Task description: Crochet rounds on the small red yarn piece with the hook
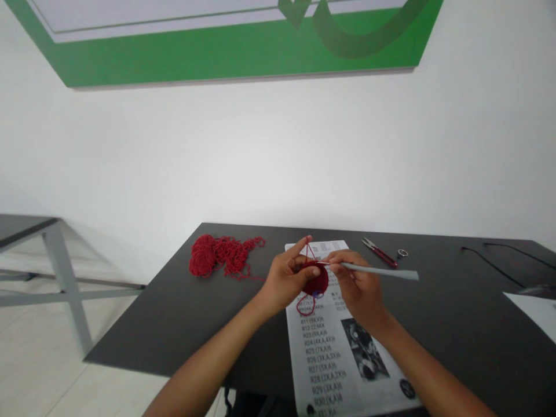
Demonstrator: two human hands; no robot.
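- Dark surface (174, 324), set against a white wall, far edge nearest to it.
- Above the far edge, on the wall, a green-bordered board (217, 63).
- Printed sheet (321, 359), from near the far edge down to the near edge, with rows of pattern text and a dark photo.
- Left hand (282, 278), over the sheet, pinching the red piece, with yarn taut over a raised fingertip.
- Right hand (358, 286), closed on a hook.
- Near the far left corner, a red yarn heap (208, 255), with one strand toward the left hand.
- Near the far right corner, glasses (499, 270).
- Grey-handled hook (373, 269), tip at the upper rim of the red piece.
- Round red piece (319, 282), between both hands, above the sheet.
- Close to the far edge, right of the sheet, red-handled snips (380, 253).
- Just beside the snips, a small ring (402, 253).
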